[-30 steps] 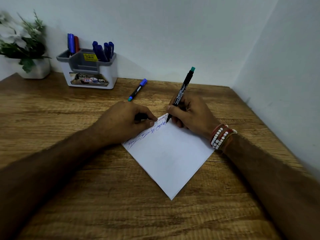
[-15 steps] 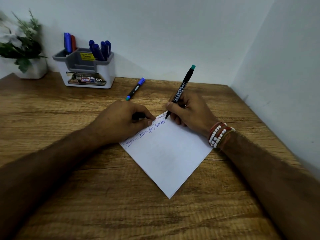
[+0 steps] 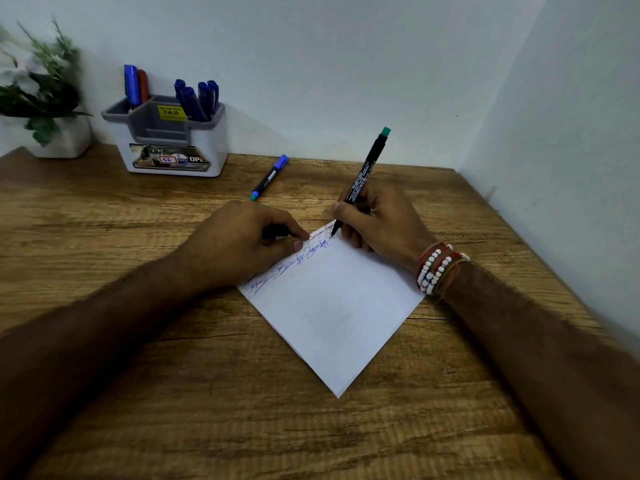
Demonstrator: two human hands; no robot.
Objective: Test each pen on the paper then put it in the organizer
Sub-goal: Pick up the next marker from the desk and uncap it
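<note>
The tip of the black pen [image 3: 363, 174] has crept a little toward the far corner of the paper [image 3: 339, 313]. The right grip [image 3: 377, 220], beaded bracelets [image 3: 436, 268] at its wrist, clasps the pen, green end tilted up, tip touching the sheet beside blue scrawls. The left grip [image 3: 242, 244] pinches a small dark object [image 3: 275, 232] and rests on the paper's left edge. A blue-capped pen [image 3: 269, 177] lies on the bench [image 3: 173, 393] just beyond the hands. The organizer [image 3: 173, 147], holding blue and red pens [image 3: 197, 98], stands at the wall beside a potted plant [image 3: 45, 98].
</note>
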